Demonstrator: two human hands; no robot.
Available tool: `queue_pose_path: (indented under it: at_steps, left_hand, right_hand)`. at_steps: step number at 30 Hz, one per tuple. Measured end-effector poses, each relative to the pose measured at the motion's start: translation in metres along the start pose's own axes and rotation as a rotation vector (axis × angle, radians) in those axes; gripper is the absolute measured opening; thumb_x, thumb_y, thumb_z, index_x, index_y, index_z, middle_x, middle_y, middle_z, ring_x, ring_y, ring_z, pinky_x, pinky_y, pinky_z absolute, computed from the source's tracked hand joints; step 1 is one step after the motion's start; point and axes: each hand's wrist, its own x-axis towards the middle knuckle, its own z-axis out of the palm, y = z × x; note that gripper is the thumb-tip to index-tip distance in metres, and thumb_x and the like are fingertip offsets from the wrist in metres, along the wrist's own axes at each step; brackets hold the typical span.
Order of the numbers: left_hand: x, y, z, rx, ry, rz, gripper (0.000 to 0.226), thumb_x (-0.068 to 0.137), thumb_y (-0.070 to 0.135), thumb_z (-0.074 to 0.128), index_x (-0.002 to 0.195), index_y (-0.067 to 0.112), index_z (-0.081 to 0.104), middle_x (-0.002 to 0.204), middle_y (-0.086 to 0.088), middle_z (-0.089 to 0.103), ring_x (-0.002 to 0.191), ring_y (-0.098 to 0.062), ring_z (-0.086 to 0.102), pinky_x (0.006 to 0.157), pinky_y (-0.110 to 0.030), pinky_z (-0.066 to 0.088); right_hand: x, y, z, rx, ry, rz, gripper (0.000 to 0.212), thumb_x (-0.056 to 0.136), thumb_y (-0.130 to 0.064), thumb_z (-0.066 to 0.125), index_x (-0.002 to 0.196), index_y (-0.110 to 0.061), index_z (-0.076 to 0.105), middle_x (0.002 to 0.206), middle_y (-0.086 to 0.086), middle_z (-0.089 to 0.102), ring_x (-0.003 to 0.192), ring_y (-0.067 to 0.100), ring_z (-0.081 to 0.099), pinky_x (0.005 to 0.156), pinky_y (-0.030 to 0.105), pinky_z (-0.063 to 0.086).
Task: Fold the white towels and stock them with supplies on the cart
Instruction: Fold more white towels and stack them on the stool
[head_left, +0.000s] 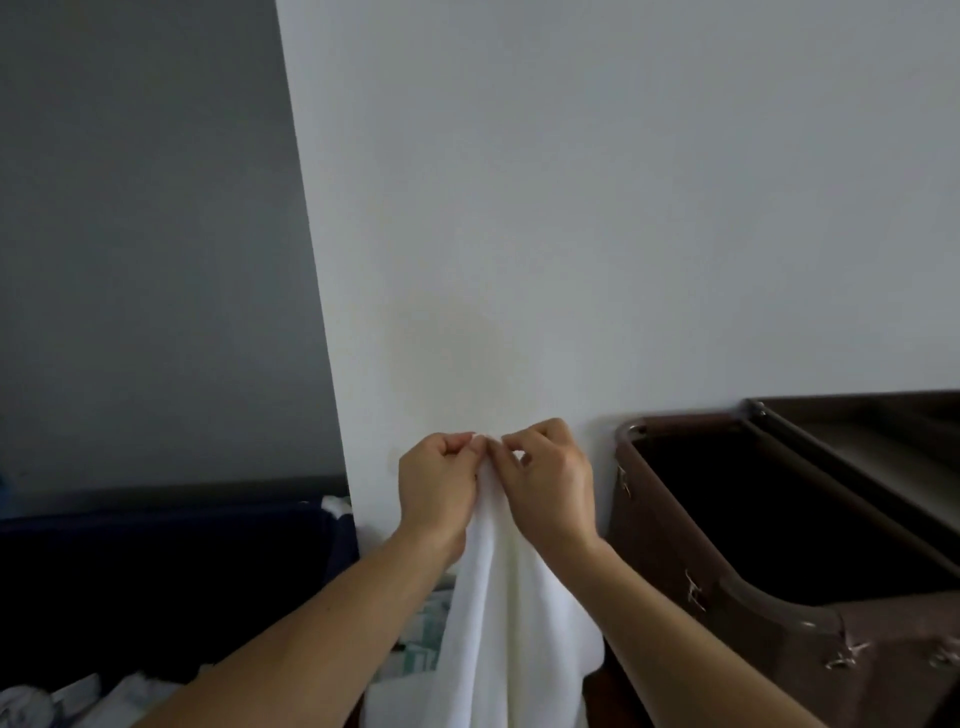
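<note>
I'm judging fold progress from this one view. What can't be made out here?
Towel, head view: lower end cut off by the bottom edge, so length and layers are unclear.
Towel's top corners, head view: hidden inside the pinch of the left hand and right hand.
Brown bin, head view: inside too dark to see contents.
Blue bin, head view: partly hidden by the left arm, dark inside.

Both hands (491, 486) pinch a hanging white towel (498, 623) at its top.

Both bare forearms reach forward and upward. The left hand (439, 488) and right hand (550, 483) meet side by side, fingers (540, 431) curled, each pinching the white towel (493, 597) at its top.
</note>
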Motion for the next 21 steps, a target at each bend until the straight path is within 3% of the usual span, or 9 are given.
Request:
queue_pose_path:
  at_steps: [4, 7, 9, 11, 13, 15, 18, 19, 21]
  left_hand:
    - [-0.006, -0.003, -0.003, 0.017, -0.066, 0.034, 0.009, 0.093, 0.016, 0.065, 0.094, 0.016, 0.074, 0.088, -0.002, 0.075, 0.088, -0.019, 0.072, 0.087, -0.043, 0.059]
    - [-0.005, -0.002, -0.010, -0.033, -0.091, 0.031, 0.017, 0.090, 0.019, 0.069, 0.105, 0.012, 0.072, 0.092, 0.000, 0.076, 0.088, -0.014, 0.073, 0.089, -0.038, 0.059]
    - [-0.003, 0.000, -0.021, -0.105, -0.164, 0.013, 0.028, 0.087, 0.020, 0.073, 0.112, 0.008, 0.069, 0.095, -0.004, 0.077, 0.090, -0.019, 0.073, 0.090, -0.039, 0.058]
    - [-0.001, 0.002, -0.034, -0.203, -0.257, -0.007, 0.037, 0.084, 0.017, 0.076, 0.116, 0.004, 0.065, 0.102, -0.012, 0.075, 0.097, -0.030, 0.072, 0.092, -0.041, 0.056]
    - [-0.001, 0.002, -0.044, -0.203, -0.297, 0.011, 0.039, 0.082, 0.012, 0.076, 0.117, 0.003, 0.063, 0.104, -0.015, 0.074, 0.099, -0.033, 0.071, 0.090, -0.039, 0.057]
    - [-0.002, 0.003, -0.053, -0.183, -0.318, 0.046, 0.035, 0.082, 0.007, 0.074, 0.115, 0.000, 0.063, 0.102, -0.016, 0.075, 0.095, -0.030, 0.072, 0.083, -0.032, 0.059]
    - [0.000, 0.012, -0.063, -0.194, -0.344, 0.086, 0.029, 0.079, 0.007, 0.071, 0.106, 0.002, 0.067, 0.095, -0.012, 0.075, 0.086, -0.022, 0.071, 0.074, -0.025, 0.059]
    - [0.003, 0.018, -0.066, -0.230, -0.357, 0.088, 0.028, 0.076, 0.007, 0.070, 0.104, 0.003, 0.067, 0.092, -0.010, 0.075, 0.083, -0.020, 0.070, 0.074, -0.025, 0.058]
    - [0.011, 0.034, -0.068, -0.315, -0.420, 0.096, 0.027, 0.074, 0.008, 0.068, 0.100, 0.005, 0.068, 0.089, -0.008, 0.074, 0.082, -0.018, 0.069, 0.076, -0.025, 0.058]
  right_hand:
    - [-0.007, -0.001, 0.004, 0.001, -0.065, -0.061, 0.025, 0.098, -0.026, 0.057, 0.093, -0.008, 0.074, 0.094, -0.007, 0.054, 0.069, 0.012, 0.057, 0.063, 0.017, 0.039]
    - [-0.009, -0.001, 0.004, 0.163, -0.175, -0.052, 0.022, 0.095, -0.013, 0.051, 0.098, -0.010, 0.073, 0.097, -0.016, 0.050, 0.081, 0.001, 0.056, 0.068, 0.007, 0.040]
    - [-0.005, -0.004, 0.001, 0.337, -0.271, 0.047, 0.030, 0.090, -0.004, 0.048, 0.095, -0.012, 0.075, 0.102, -0.013, 0.053, 0.090, 0.000, 0.058, 0.077, 0.012, 0.044]
    - [-0.001, -0.008, -0.004, 0.689, -0.366, 0.161, 0.039, 0.082, 0.000, 0.043, 0.090, -0.016, 0.078, 0.108, 0.000, 0.057, 0.097, 0.014, 0.065, 0.083, 0.025, 0.052]
    - [0.004, -0.009, -0.010, 0.937, -0.472, 0.246, 0.044, 0.071, -0.002, 0.040, 0.087, -0.015, 0.079, 0.110, 0.006, 0.063, 0.099, 0.021, 0.069, 0.082, 0.029, 0.056]
    - [0.010, -0.009, -0.018, 0.859, -0.534, 0.212, 0.041, 0.067, -0.005, 0.043, 0.084, -0.016, 0.078, 0.098, 0.004, 0.072, 0.090, 0.020, 0.072, 0.075, 0.027, 0.056]
    - [0.032, 0.001, -0.037, 0.618, -0.439, 0.099, 0.033, 0.066, -0.013, 0.052, 0.084, -0.025, 0.076, 0.087, -0.002, 0.076, 0.081, 0.010, 0.069, 0.066, 0.028, 0.051]
    - [0.039, 0.006, -0.044, 0.594, -0.435, 0.063, 0.039, 0.065, -0.013, 0.056, 0.097, -0.027, 0.074, 0.098, -0.006, 0.075, 0.091, 0.006, 0.067, 0.073, 0.029, 0.051]
    - [0.050, 0.007, -0.050, 0.600, -0.605, -0.008, 0.067, 0.064, -0.013, 0.062, 0.129, -0.029, 0.058, 0.133, -0.010, 0.062, 0.124, 0.001, 0.053, 0.099, 0.027, 0.045]
